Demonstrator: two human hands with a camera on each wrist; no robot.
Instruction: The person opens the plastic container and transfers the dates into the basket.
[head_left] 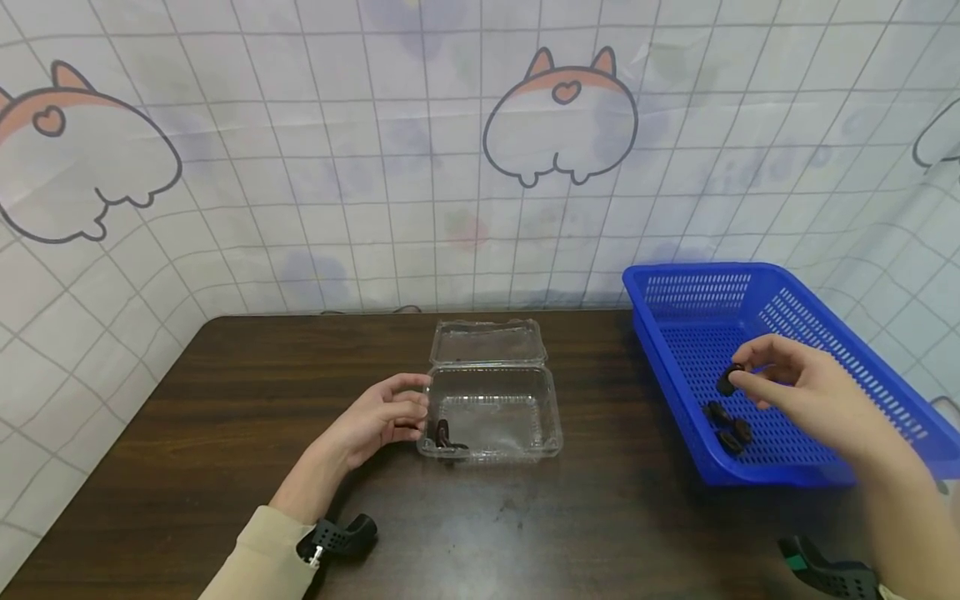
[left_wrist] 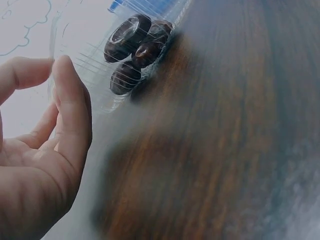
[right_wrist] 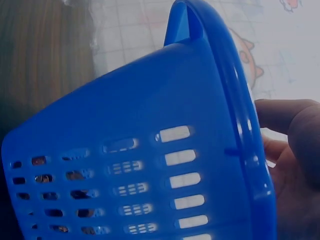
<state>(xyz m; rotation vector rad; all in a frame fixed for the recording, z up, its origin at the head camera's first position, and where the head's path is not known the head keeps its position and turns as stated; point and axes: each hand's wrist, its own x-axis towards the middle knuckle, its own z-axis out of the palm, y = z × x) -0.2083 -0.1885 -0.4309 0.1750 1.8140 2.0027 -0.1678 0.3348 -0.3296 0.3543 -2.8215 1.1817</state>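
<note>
A clear plastic clamshell box (head_left: 491, 417) stands on the table with its lid raised at the back. Several shiny dark brown oval pieces (left_wrist: 127, 37), like dried dates, lie in its front left corner. At the box's left wall, my left hand (head_left: 386, 417) pinches the thin rim between thumb and fingertips. Over the blue basket (head_left: 678, 400), my right hand (head_left: 795, 387) holds one dark oval piece (head_left: 727, 380) between thumb and fingers. More dark oval pieces (head_left: 729, 429) lie on the basket floor below. In the right wrist view the basket wall hides that piece.
The dark wooden table (head_left: 600, 533) carries the box in the middle and the basket at the right. A patterned cloth wall (head_left: 450, 167) rises behind the table. The basket's raised rim (right_wrist: 240, 125) stands beside my right hand.
</note>
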